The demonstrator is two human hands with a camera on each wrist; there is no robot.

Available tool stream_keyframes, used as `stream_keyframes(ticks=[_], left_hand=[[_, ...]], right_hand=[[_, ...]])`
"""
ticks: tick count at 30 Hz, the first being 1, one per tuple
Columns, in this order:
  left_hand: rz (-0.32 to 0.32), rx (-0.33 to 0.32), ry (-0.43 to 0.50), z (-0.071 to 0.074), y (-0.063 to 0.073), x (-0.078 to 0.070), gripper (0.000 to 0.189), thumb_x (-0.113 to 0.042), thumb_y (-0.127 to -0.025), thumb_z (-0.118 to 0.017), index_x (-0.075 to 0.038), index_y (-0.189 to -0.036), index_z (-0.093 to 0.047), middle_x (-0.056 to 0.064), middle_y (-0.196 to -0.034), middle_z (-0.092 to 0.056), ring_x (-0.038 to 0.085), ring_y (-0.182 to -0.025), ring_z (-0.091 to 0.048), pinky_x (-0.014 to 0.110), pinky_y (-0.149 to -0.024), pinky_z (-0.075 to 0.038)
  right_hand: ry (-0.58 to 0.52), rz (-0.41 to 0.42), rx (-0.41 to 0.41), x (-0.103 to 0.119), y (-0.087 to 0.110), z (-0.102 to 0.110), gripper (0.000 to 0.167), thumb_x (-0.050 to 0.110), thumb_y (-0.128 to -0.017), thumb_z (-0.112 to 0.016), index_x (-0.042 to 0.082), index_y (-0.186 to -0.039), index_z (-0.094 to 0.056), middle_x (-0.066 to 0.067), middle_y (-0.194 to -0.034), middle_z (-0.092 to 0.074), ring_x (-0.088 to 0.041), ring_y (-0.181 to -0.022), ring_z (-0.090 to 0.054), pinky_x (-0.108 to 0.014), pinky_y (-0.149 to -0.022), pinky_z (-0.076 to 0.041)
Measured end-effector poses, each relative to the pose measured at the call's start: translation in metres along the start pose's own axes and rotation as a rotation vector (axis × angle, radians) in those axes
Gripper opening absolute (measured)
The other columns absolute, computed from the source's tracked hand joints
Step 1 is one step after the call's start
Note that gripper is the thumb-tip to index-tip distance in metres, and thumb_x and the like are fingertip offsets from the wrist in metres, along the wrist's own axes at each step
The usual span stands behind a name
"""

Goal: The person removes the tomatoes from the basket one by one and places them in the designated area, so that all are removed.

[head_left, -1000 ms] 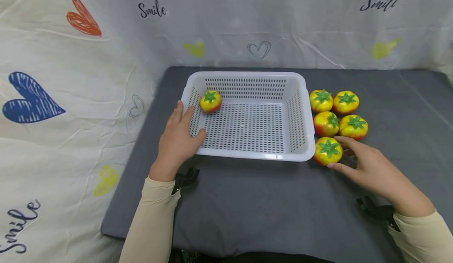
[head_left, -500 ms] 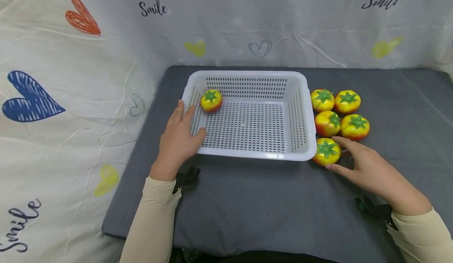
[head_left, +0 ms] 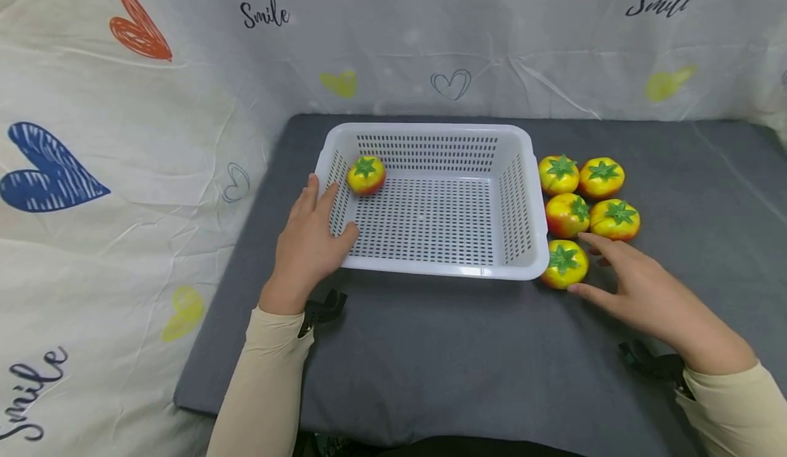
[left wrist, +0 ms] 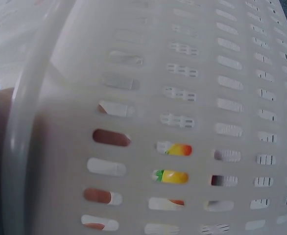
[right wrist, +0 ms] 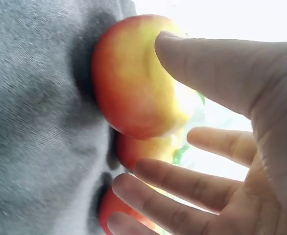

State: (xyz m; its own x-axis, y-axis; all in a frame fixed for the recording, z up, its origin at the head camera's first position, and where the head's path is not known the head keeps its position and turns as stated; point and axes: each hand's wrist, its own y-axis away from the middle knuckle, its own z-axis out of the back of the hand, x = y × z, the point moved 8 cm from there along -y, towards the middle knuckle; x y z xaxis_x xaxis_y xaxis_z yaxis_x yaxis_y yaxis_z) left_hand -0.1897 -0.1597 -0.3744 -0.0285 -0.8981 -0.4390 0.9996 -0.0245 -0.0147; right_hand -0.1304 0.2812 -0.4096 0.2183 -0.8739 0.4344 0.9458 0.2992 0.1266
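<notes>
My left hand [head_left: 310, 238] rests over the left front corner of a white slotted plastic basket [head_left: 439, 271], fingers extended and thumb over the inner side. Skin shows through the slots of the basket wall [left wrist: 70, 142] in the left wrist view. A yellow-red toy fruit with a green star-shaped top [head_left: 365, 175] lies inside, at the left. Beside the basket's right front corner sits another such toy fruit [head_left: 563, 264]. My right hand [head_left: 639, 289] is spread around its right side, with the thumb [right wrist: 197, 66] overlapping it in the right wrist view and the other fingers apart from it.
Several more toy fruits [head_left: 567, 216] stand close together along the basket's right side, beyond my right hand. A dark grey cloth [head_left: 455, 348] covers the table. Behind and to the left hangs a pale curtain [head_left: 393, 47] printed with hearts and words.
The toy fruit by my right hand has shifted slightly left, towards the basket, and a small gap now shows beside my fingers. My left hand and the basket stay put.
</notes>
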Motion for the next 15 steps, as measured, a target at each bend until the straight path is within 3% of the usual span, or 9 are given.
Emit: stream_keyframes(ticks=[7, 15], left_hand=[[0.007, 0.016, -0.007, -0.001, 0.003, 0.001, 0.077, -0.038, -0.096, -0.058, -0.009, -0.164, -0.037, 0.016, -0.176, -0.011, 0.042, -0.159, -0.02, 0.074, -0.11, -0.038], [-0.004, 0.003, 0.0, 0.002, 0.002, 0.0, 0.076, -0.038, -0.096, -0.059, -0.01, -0.164, -0.038, 0.015, -0.176, -0.011, 0.041, -0.159, -0.02, 0.074, -0.11, -0.038]], right_hand=[[0.048, -0.006, -0.016, 0.006, 0.002, 0.014, 0.087, 0.036, -0.089, -0.085, -0.008, -0.152, -0.045, -0.034, -0.139, -0.058, -0.048, -0.115, -0.062, -0.069, -0.091, -0.05], [0.072, 0.06, -0.202, 0.031, 0.002, 0.048, 0.063, 0.023, -0.092, -0.081, -0.007, -0.142, -0.058, -0.031, -0.132, -0.065, -0.05, -0.113, -0.063, -0.069, -0.09, -0.048]])
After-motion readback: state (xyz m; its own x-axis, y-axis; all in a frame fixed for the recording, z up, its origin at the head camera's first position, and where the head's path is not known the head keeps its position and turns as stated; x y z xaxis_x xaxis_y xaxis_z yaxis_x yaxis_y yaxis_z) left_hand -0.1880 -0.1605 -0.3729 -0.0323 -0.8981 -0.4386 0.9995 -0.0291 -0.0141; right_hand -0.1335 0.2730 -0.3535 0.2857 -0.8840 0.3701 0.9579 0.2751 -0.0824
